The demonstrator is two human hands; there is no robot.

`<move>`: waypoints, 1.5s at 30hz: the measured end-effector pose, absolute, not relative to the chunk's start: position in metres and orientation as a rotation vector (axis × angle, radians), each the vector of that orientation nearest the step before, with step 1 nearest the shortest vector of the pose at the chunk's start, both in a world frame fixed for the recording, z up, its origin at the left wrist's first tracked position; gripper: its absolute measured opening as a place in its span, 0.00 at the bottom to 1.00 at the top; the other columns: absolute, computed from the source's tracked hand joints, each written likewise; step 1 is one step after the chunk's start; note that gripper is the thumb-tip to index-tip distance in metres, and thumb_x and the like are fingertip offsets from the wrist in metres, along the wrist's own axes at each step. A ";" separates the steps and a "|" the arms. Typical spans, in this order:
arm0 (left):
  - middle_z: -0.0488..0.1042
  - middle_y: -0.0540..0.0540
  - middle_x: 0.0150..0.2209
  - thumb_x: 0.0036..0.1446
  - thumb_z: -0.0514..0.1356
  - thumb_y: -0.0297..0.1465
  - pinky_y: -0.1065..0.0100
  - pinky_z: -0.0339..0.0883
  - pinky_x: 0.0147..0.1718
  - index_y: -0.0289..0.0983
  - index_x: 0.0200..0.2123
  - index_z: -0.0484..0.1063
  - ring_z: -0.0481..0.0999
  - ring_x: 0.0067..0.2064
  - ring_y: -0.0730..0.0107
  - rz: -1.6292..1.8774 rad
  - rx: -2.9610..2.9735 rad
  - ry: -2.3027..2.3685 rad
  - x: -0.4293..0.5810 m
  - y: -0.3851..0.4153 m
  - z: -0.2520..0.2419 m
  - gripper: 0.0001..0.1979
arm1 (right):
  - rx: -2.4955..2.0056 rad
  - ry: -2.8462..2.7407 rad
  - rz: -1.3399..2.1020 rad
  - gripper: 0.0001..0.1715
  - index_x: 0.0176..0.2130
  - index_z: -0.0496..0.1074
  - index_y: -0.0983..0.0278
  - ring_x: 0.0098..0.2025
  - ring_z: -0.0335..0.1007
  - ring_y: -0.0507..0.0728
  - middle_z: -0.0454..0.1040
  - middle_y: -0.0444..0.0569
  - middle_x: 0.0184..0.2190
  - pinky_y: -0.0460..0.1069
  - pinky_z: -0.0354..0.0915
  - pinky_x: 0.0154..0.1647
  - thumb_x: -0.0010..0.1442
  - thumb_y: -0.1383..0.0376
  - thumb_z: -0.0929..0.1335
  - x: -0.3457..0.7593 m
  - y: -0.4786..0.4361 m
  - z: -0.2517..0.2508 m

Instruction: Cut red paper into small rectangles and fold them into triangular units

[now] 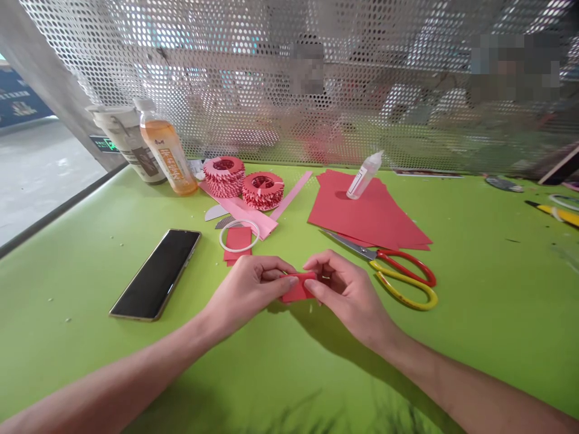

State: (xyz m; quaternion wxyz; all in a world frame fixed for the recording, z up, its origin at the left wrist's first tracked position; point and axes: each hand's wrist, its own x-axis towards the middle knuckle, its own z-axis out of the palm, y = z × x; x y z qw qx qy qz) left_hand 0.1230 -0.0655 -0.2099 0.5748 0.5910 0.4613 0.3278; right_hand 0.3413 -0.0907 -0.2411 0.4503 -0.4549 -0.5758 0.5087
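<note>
We have the small red paper [299, 292] in front of us, raised a little above the green table [280, 374], and both hands are closed on it. Our left hand [253, 284] pinches its nine o'clock end and our right hand [347, 290] its three o'clock end, thumbs on the near face, fingers partly hidden behind. The paper looks doubled over along its twelve o'clock edge, so we judge the step to be pressing a fold.

To do that well, we should square the corners at both ends before bearing down, since a short fold shows any slant. We should press from the middle outward, one thumb toward nine and the other toward three, with even weight, so the layers do not creep. Laying the piece on the table would give a firmer backing and a sharper crease.

Taking the piece as our dial's centre, matching it against the red rectangles [238, 240] at ten o'clock, partly under the white ring [239, 250], would help us judge evenness. The scissors [407, 277] at three o'clock lie near our right hand; we should mind that elbow room. Whether the hidden layers line up, we cannot tell.
</note>
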 end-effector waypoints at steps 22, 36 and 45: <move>0.75 0.55 0.15 0.53 0.62 0.28 0.75 0.60 0.16 0.40 0.23 0.79 0.68 0.17 0.73 0.815 1.812 1.177 0.128 -0.074 -0.208 0.09 | -1.193 -1.546 1.165 0.11 0.27 0.80 0.56 0.28 0.70 0.57 0.77 0.41 0.24 0.52 0.63 0.31 0.61 0.59 0.77 0.331 -0.095 -0.230; 0.75 0.54 0.13 0.47 0.61 0.36 0.75 0.53 0.11 0.42 0.18 0.80 0.66 0.14 0.70 1.001 1.742 1.325 0.122 -0.067 -0.200 0.11 | -1.245 -1.551 1.120 0.11 0.34 0.83 0.54 0.30 0.72 0.57 0.81 0.41 0.29 0.52 0.67 0.33 0.66 0.53 0.78 0.343 -0.079 -0.228; 0.74 0.54 0.14 0.46 0.58 0.28 0.74 0.57 0.15 0.41 0.17 0.77 0.69 0.17 0.69 0.877 1.781 1.227 0.127 -0.073 -0.204 0.10 | -1.141 -1.672 1.084 0.14 0.29 0.81 0.54 0.32 0.72 0.59 0.81 0.41 0.27 0.54 0.64 0.37 0.67 0.60 0.79 0.342 -0.090 -0.225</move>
